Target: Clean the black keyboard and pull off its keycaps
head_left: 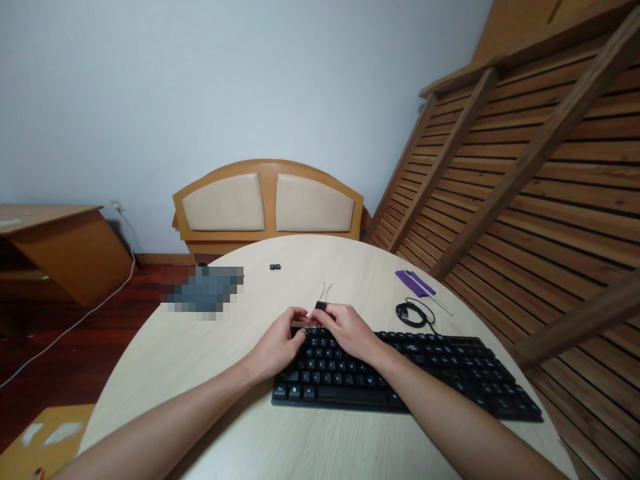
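A black keyboard [345, 398] lies on the table. My left hand [275, 347] is at its upper left corner, with the thumb down on the edge beside the keys and the curled fingers reaching toward my right hand; their tips are partly hidden. Above the top left keys, my right hand [347, 330] pinches a keycap puller [321, 305] by its black handle. The two bent wire prongs of the puller point up and away from me. What lies under the right fingertips cannot be made out.
Two loose black keycaps [275, 267] sit farther back on the round table [225, 440]. To the right are a coiled cable [413, 313], a purple cloth [415, 283] and a thin rod [443, 305]. At left is a blurred-out grey-blue item [207, 290]. Wooden slats [525, 180] lean at right.
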Demonstrator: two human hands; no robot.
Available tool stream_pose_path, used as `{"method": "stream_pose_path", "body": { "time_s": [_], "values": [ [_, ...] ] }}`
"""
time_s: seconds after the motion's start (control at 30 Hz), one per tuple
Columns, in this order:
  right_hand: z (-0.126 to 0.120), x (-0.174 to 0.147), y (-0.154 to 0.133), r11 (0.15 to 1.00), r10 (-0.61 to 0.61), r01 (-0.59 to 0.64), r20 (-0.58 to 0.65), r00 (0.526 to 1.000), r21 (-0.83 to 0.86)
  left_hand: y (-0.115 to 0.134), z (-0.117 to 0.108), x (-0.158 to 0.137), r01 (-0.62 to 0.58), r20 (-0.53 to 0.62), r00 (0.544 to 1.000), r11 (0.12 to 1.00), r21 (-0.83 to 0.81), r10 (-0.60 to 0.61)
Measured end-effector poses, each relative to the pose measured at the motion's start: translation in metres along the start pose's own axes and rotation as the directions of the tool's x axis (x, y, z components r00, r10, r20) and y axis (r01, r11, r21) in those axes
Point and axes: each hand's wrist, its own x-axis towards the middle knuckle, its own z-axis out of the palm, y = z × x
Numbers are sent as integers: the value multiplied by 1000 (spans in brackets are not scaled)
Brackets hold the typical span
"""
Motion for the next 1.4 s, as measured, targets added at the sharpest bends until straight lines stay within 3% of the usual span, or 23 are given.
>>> {"method": "stream_pose_path", "body": {
  "time_s": [0.23, 0.5, 0.63, 0.83, 1.03, 1.23, 1.3, 1.4],
  "values": [
    [0, -2, -3, 980, -96, 90, -30, 995, -178, -4, 2, -8, -41, 3, 999, 978, 202, 41],
    [4, 0, 2, 996, -25, 19, -65, 998, -84, -1, -2, -9, -67, 64, 997, 929, 363, 46],
    [5, 0, 3, 991, -35, 30, -37, 999, -130, 0, -2, -9, -102, 91, 993, 918, 382, 73],
    [9, -3, 3, 944, -162, 153, -8, 987, -291, 0, -2, -10, -121, 85, 992, 915, 386, 96],
    [7, -6, 3, 936, -118, 92, -59, 991, -339, -1, -2, -10, -146, 99, 988, 907, 395, 116],
    [6, -5, 6, 990, -11, -4, -111, 994, -141, 1, -2, -10, -138, 100, 989, 917, 375, 108],
    [7, -2, 9, 999, 40, -42, -131, 991, -9, 2, -2, -10, -128, 101, 990, 915, 383, 97],
    [8, 2, 14, 951, 214, -168, -160, 964, 261, 2, -1, -10, -110, 84, 993, 919, 377, 84]
  ]
}}
